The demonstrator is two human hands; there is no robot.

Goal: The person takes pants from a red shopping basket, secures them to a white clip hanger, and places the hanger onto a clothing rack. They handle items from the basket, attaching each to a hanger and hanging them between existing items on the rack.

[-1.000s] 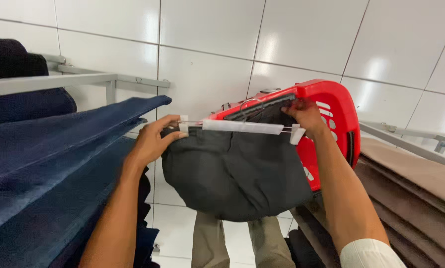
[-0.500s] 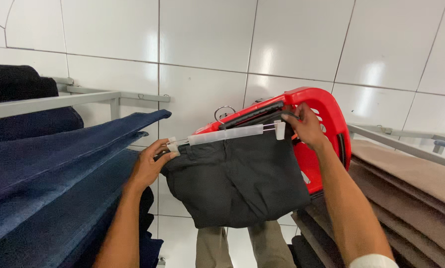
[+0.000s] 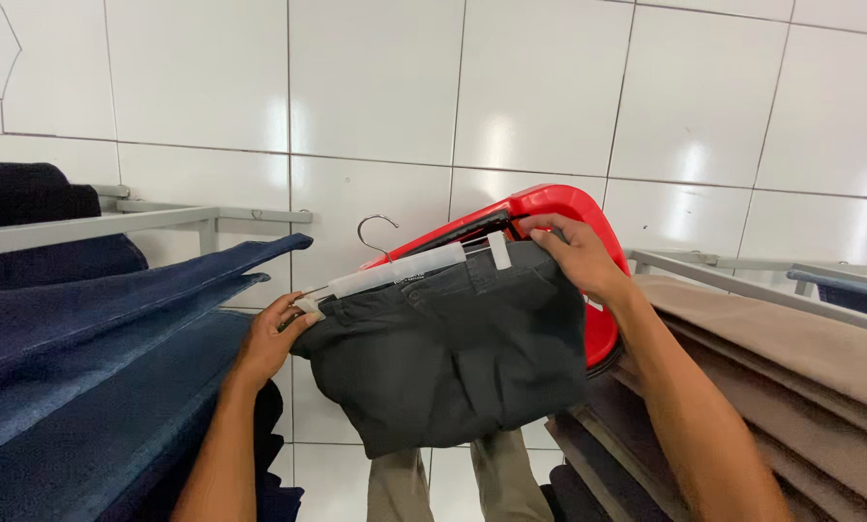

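Observation:
Folded dark grey trousers (image 3: 453, 358) hang from a white clip hanger (image 3: 400, 271) with a metal hook (image 3: 375, 232). My left hand (image 3: 269, 333) grips the hanger's left end and the trousers' waistband. At the upper right corner, my right hand (image 3: 574, 256) pinches the other end, by the right clip. The hanger is tilted, its right end higher. Right behind the trousers is a red plastic basket (image 3: 549, 217), tipped on its side.
Dark blue jeans (image 3: 95, 358) lie on a grey metal rack (image 3: 163, 217) at the left. Tan and dark trousers (image 3: 772, 358) are stacked on a rack at the right. Khaki trousers (image 3: 453, 483) hang below. A white tiled wall (image 3: 549, 87) is behind.
The hanger with the trousers has tilted and risen on the right, and its metal hook now shows above the bar. Both hands keep their grip.

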